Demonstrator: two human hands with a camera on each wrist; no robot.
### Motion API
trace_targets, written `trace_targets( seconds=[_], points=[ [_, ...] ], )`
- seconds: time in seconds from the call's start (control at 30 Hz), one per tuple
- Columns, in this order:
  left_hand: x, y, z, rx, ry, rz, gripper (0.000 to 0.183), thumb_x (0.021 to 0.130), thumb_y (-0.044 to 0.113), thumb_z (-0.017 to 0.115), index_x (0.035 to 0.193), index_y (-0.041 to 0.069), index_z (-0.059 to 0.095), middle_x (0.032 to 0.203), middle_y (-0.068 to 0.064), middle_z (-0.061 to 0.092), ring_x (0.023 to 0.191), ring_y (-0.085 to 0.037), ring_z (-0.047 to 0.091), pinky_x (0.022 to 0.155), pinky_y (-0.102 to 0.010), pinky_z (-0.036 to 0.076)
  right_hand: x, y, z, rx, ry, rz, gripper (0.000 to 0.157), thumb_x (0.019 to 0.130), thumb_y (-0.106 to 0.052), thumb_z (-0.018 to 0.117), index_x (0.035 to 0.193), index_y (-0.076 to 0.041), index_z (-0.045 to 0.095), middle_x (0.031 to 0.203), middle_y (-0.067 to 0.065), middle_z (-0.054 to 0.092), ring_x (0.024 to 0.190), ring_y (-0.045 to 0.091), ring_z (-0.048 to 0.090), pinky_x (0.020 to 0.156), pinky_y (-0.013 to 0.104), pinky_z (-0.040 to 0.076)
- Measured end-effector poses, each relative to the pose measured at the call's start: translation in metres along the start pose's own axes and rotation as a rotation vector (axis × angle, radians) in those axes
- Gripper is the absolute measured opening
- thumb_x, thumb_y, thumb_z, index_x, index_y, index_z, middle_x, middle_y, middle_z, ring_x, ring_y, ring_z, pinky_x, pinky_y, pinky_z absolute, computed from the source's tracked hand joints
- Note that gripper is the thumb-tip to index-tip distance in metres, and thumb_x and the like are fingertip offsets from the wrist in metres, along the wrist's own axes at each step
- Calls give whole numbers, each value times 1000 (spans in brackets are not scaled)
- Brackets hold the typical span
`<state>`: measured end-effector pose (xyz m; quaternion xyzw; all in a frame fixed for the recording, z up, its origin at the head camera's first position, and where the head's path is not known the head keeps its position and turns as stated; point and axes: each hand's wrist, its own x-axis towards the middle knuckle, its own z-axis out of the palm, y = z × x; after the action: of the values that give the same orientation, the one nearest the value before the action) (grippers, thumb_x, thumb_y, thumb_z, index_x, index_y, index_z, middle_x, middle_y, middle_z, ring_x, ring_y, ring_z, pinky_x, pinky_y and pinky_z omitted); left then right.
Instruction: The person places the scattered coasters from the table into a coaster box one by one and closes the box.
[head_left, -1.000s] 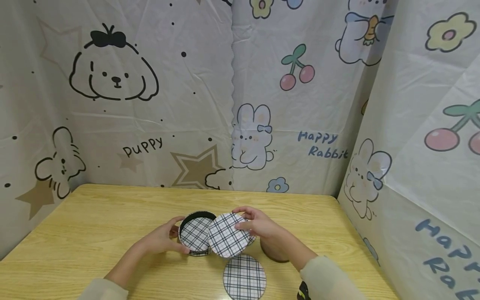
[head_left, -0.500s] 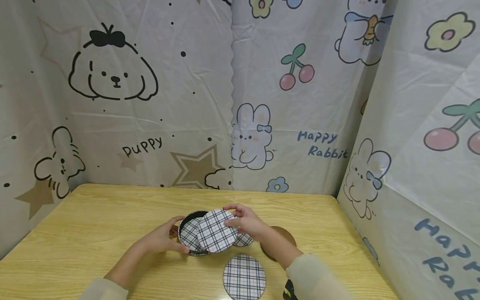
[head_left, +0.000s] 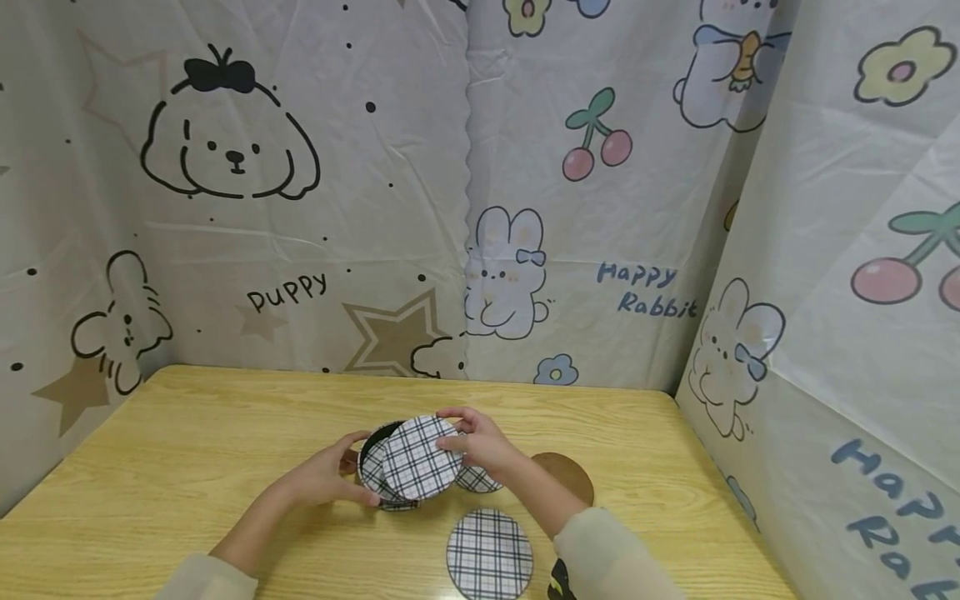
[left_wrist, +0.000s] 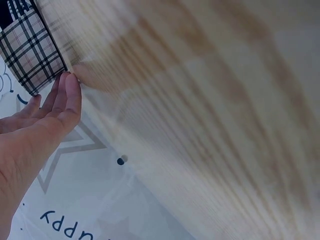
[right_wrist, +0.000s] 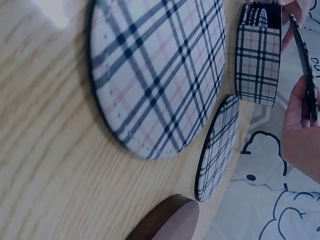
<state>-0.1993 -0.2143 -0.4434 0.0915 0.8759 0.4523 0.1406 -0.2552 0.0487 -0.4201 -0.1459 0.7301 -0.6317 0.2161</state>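
Note:
A round plaid coaster (head_left: 422, 458) is pinched at its right edge by my right hand (head_left: 480, 437), thumb on the face. It is tilted over the opening of a round plaid coaster holder (right_wrist: 257, 65) with a black inner wall, covering part of it. My left hand (head_left: 326, 475) grips the holder's left side, thumb in front and fingers behind; in the left wrist view its fingertips touch the plaid wall (left_wrist: 32, 52). Plaid is visible inside the holder. Another plaid coaster (head_left: 490, 554) lies on the table nearer me, and one more (head_left: 480, 480) lies partly behind my right hand.
A brown round disc (head_left: 570, 479) lies to the right, partly behind my right forearm. The wood-grain table (head_left: 247, 417) ends at a printed curtain (head_left: 390, 208) at the back and right. A dark patterned item (head_left: 560, 581) shows beside the right sleeve.
My right hand has moved left with the coaster, bringing it further over the holder. More of the brown disc and the coaster behind now shows. My left hand stays put.

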Motion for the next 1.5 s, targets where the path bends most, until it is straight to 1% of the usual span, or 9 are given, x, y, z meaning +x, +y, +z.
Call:
trace_targets(
  seconds=[0.07,0.33,0.57,0.7,0.87,1.1,1.13,1.27,1.5],
  points=[
    [1,0,0,-2,-1,-1,104,69,32,83,146,2,20,126,-18,52,121,-40,47,101,-55,40,1,0,2,5,6,-2,44,87,-8,65,129,-7,50,86,-1,46,66,8,45,53,22,37],
    [1,2,0,13,-2,-11,105,68,33,83,146,1,21,125,-19,53,120,-40,48,100,-55,41,6,-2,15,59,37,-1,46,86,-5,63,130,-5,49,85,0,48,69,9,51,55,20,48],
    [0,3,-1,15,-3,2,104,69,32,83,146,1,20,124,-18,53,120,-40,48,101,-56,40,13,-1,22,36,83,18,47,85,-6,65,130,-5,50,87,1,49,64,8,48,50,21,45],
    [0,2,-1,18,-9,25,103,69,31,83,146,1,21,122,-18,54,118,-39,49,100,-56,40,19,1,27,35,107,19,45,85,-5,66,128,-6,52,92,3,53,66,10,52,51,22,45],
    [1,1,-1,14,-15,29,102,70,32,82,146,1,21,122,-17,54,117,-38,50,100,-55,41,24,4,30,31,129,24,43,83,-3,66,124,-6,54,90,4,56,66,11,54,48,21,44],
    [0,3,-1,16,-6,21,103,70,32,83,146,1,21,123,-18,54,118,-38,50,100,-55,41,23,1,33,-14,123,11,41,84,-4,65,124,-7,54,88,3,49,59,10,42,45,22,36],
    [0,4,-1,15,-8,23,103,70,32,83,146,1,21,124,-18,53,118,-39,50,99,-55,41,19,-3,34,-22,120,9,41,85,-3,65,125,-6,54,88,3,48,59,10,41,45,22,36],
    [-1,4,-1,16,-12,24,103,70,31,83,146,0,21,124,-19,53,118,-39,49,100,-55,41,20,-2,36,-39,135,14,41,85,-2,64,124,-6,54,86,2,45,62,11,42,48,22,38],
    [-1,4,0,27,-6,23,103,70,33,83,146,0,21,123,-19,54,118,-40,50,99,-55,41,23,2,38,-46,142,31,40,84,-4,67,122,-10,56,85,1,47,68,12,45,53,22,41]
  ],
)
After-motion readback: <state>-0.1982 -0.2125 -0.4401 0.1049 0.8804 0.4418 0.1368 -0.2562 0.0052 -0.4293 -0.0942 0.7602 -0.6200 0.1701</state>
